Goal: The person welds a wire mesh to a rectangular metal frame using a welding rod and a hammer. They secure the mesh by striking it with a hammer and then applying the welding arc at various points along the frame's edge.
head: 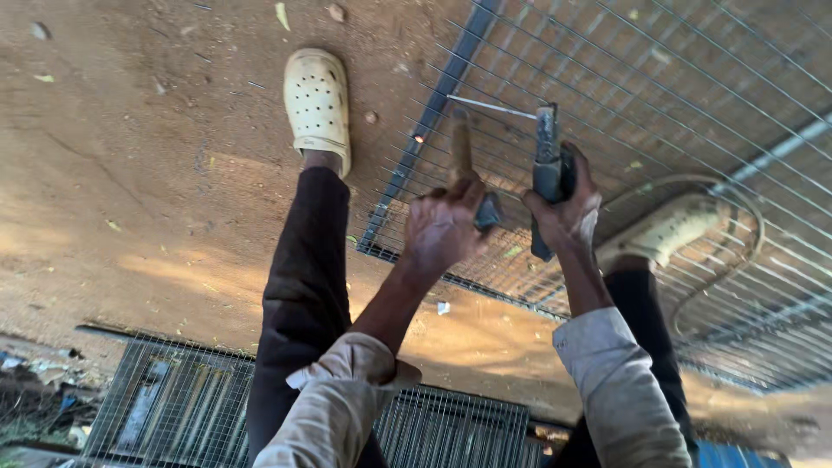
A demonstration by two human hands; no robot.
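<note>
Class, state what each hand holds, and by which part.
Left hand: a hammer, gripped near its head. Right hand: a welding electrode holder, by its handle.

Your left hand (442, 227) reaches forward, wrist straight, fingers curled closed with the thumb extended far along what it grips. Your right hand (568, 204), just to its right, is clenched in a fist, knuckles up. Both forearms are bare below pushed-back sleeves and converge toward the hands.

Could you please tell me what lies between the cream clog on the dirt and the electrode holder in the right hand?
In the head view, the mesh panel's dark frame bar and the hammer handle held in the left hand lie between the clog and the electrode holder, gripped by the right hand.
</note>
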